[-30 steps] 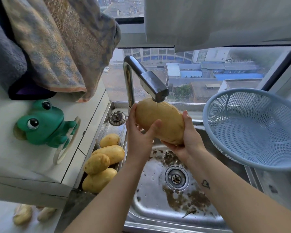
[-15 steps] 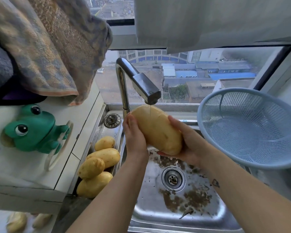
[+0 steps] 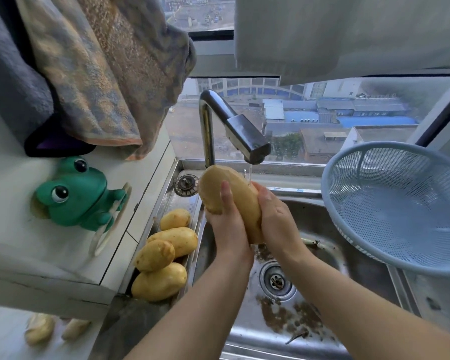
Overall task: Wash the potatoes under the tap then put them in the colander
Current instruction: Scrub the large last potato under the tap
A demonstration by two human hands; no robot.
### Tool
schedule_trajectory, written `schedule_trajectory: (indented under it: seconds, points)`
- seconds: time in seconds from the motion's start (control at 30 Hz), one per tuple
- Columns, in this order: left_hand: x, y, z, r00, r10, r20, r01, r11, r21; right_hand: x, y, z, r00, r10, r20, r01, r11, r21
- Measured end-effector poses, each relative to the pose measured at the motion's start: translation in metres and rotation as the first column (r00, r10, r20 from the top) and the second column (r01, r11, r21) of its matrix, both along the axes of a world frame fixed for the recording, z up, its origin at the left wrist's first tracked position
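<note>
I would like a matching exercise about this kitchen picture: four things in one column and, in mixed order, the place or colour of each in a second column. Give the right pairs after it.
Things
1. colander
2. frog
3. held potato
4. towel

Descriptions
A. green, left of the sink
B. hangs at upper left
C. blue, empty, right of the sink
D. gripped by the left hand and right hand under the tap

Pairs: 1-C, 2-A, 3-D, 4-B
</note>
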State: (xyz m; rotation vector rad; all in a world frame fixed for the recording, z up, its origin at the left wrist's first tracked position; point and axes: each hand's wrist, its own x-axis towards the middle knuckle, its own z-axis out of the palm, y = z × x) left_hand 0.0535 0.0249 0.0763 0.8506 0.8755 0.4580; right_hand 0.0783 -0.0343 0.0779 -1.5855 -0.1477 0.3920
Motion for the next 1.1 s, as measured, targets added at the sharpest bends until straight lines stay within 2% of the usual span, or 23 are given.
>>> schedule_trajectory:
  seconds: [0.07, 0.13, 0.23, 0.3, 0.43, 0.53, 0.57, 0.63, 0.73, 0.8, 0.9, 0.97, 1.03, 1.1]
  points:
    - [-0.002, 0.0, -0.003, 0.996, -0.024, 0.087, 0.023, 1.0, 0.01, -0.002, -0.006, -0.001, 0.998, 0.054, 0.036, -0.055, 0.998, 0.017]
    - [-0.005, 0.003, -0.006, 0.981, -0.065, 0.185, 0.082, 0.993, -0.086, -0.004, -0.014, -0.001, 0.986, 0.125, 0.11, -0.126, 0.992, 0.005]
    - [-0.011, 0.011, -0.009, 0.92, -0.213, 0.33, 0.3, 0.924, -0.238, -0.004, -0.022, -0.002, 0.939, 0.241, 0.246, -0.241, 0.97, -0.03]
    - [-0.017, 0.014, -0.01, 0.861, -0.297, 0.412, 0.426, 0.865, -0.265, 0.0, -0.022, -0.003, 0.936, 0.263, 0.233, -0.268, 0.963, -0.01]
    - [-0.03, 0.014, -0.013, 0.797, -0.419, 0.435, 0.553, 0.795, -0.247, 0.025, -0.012, 0.008, 0.958, 0.271, 0.09, -0.262, 0.96, -0.096]
    - [-0.04, 0.02, -0.021, 0.763, -0.486, 0.425, 0.616, 0.746, -0.253, 0.042, -0.004, 0.016, 0.961, 0.22, -0.166, -0.229, 0.972, -0.041]
    - [-0.044, 0.023, -0.022, 0.746, -0.503, 0.438, 0.641, 0.72, -0.266, 0.045, -0.004, 0.017, 0.939, 0.191, -0.285, -0.202, 0.979, -0.01]
    - [-0.05, 0.03, -0.023, 0.713, -0.517, 0.473, 0.683, 0.663, -0.306, 0.049, -0.003, 0.017, 0.88, 0.2, -0.43, -0.209, 0.977, 0.027]
    - [-0.058, 0.039, -0.026, 0.675, -0.504, 0.539, 0.726, 0.583, -0.364, 0.05, -0.004, 0.016, 0.781, 0.368, -0.505, -0.344, 0.928, 0.144]
    - [-0.062, 0.042, -0.027, 0.66, -0.507, 0.554, 0.741, 0.56, -0.371, 0.05, -0.003, 0.016, 0.747, 0.426, -0.51, -0.418, 0.898, 0.138]
    - [-0.067, 0.048, -0.024, 0.666, -0.552, 0.502, 0.744, 0.548, -0.383, 0.052, 0.004, 0.021, 0.769, 0.42, -0.481, -0.447, 0.892, 0.063]
    - [-0.068, 0.051, -0.022, 0.695, -0.607, 0.386, 0.718, 0.554, -0.422, 0.052, 0.009, 0.027, 0.817, 0.371, -0.441, -0.416, 0.909, -0.007]
    - [-0.063, 0.052, -0.023, 0.772, -0.615, 0.161, 0.614, 0.657, -0.438, 0.053, 0.011, 0.03, 0.864, 0.311, -0.395, -0.377, 0.921, -0.098]
    - [-0.054, 0.05, -0.026, 0.846, -0.533, -0.005, 0.49, 0.782, -0.385, 0.052, 0.012, 0.029, 0.918, 0.248, -0.31, -0.315, 0.93, -0.19]
